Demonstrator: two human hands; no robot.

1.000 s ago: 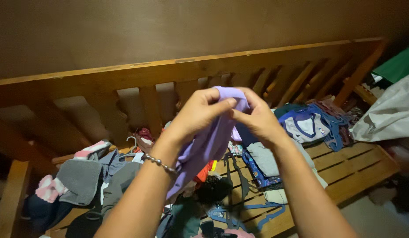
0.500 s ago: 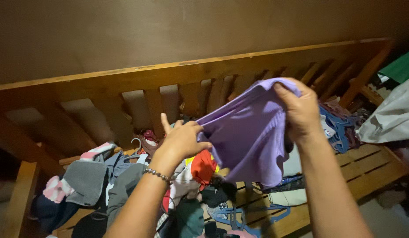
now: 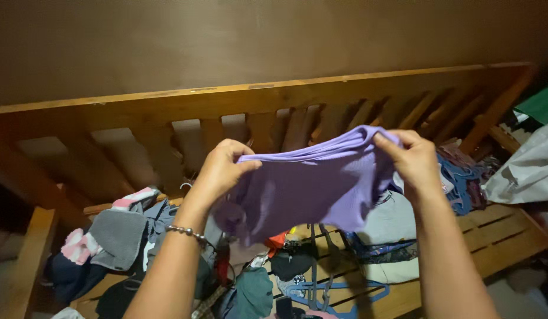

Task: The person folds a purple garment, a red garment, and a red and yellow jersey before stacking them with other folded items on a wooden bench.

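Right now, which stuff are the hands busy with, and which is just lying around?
Busy with:
left hand
right hand
purple garment, stretched between both hands

Lying around:
grey cloth
pink striped cloth
blue hanger
white bag
wooden bench

A slatted wooden bench (image 3: 498, 227) is covered with a heap of clothes (image 3: 126, 236), and blue hangers (image 3: 339, 290) are laid near its front edge.

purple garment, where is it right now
In the head view the purple garment is centre frame, stretched between the left hand and right hand, above the clothes pile on the wooden bench.
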